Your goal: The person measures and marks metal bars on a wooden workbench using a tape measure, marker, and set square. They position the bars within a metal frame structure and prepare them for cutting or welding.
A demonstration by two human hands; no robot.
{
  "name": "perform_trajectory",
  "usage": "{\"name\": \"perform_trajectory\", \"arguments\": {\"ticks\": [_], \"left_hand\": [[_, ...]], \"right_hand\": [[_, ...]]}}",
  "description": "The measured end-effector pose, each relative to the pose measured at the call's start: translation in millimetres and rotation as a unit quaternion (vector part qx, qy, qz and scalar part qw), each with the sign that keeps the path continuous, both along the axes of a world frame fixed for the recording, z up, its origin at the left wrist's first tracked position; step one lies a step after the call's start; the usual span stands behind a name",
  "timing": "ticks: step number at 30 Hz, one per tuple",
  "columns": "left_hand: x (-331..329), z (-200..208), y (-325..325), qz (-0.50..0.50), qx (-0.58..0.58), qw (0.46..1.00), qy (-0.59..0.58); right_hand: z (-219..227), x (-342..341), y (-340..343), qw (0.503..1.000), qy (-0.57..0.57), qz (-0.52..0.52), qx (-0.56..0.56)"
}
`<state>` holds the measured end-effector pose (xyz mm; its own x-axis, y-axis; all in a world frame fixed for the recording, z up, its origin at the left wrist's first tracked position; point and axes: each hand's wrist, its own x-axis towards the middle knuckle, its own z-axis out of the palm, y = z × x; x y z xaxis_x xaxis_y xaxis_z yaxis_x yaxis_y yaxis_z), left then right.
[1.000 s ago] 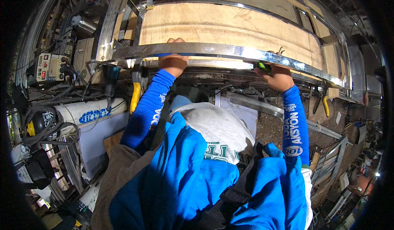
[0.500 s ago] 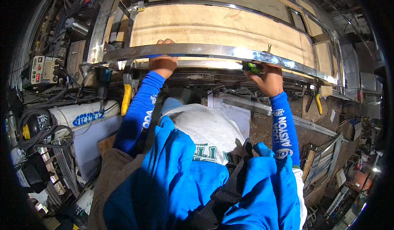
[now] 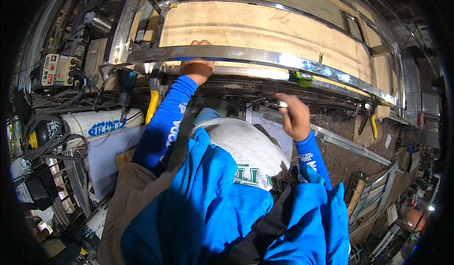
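Observation:
My left hand (image 3: 198, 69) is wrapped around the shiny metal tube (image 3: 246, 55) along the near side of a metal frame, its fingertips showing over the far edge. Against that same tube, farther right, sits a green and black tape measure (image 3: 303, 79), with neither hand on it. Closer to my body, my right hand (image 3: 296, 118) is in the air below the tape measure. Its thumb and fingers close on a small white-ended thing (image 3: 282, 104), too little of which shows to name.
Pale plywood (image 3: 265, 31) lies inside the frame. Clamps with yellow handles (image 3: 152, 105) hang at its left and right (image 3: 373, 125). A welding machine (image 3: 56, 72), coiled cables (image 3: 56, 139) and a white cylinder (image 3: 104, 123) stand at left. Metal bars (image 3: 345, 144) lie at right.
My right hand has let go of the tape measure and drawn back toward my body. The tape measure stays by the tube. My left hand keeps its grip, and the view has shifted slightly.

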<state>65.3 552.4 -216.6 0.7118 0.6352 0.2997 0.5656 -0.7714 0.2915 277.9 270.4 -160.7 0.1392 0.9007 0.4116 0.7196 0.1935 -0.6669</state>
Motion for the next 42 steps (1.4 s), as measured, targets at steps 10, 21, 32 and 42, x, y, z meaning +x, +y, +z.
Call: {"name": "perform_trajectory", "arguments": {"ticks": [10,21,32,42], "left_hand": [[3,-19,8,0.022,0.000,0.999,0.029],[7,-6,2,0.024,0.024,0.997,0.072],[5,3,-2,0.015,0.012,1.000,0.007],[5,-2,1,0.014,-0.004,1.000,-0.027]], "right_hand": [[-26,-22,51,0.972,0.228,-0.041,-0.028],[-35,-20,97,0.845,0.527,-0.078,-0.049],[-39,-24,100,0.767,0.636,-0.055,0.062],[-51,-16,105,0.954,0.283,-0.079,0.054]]}}
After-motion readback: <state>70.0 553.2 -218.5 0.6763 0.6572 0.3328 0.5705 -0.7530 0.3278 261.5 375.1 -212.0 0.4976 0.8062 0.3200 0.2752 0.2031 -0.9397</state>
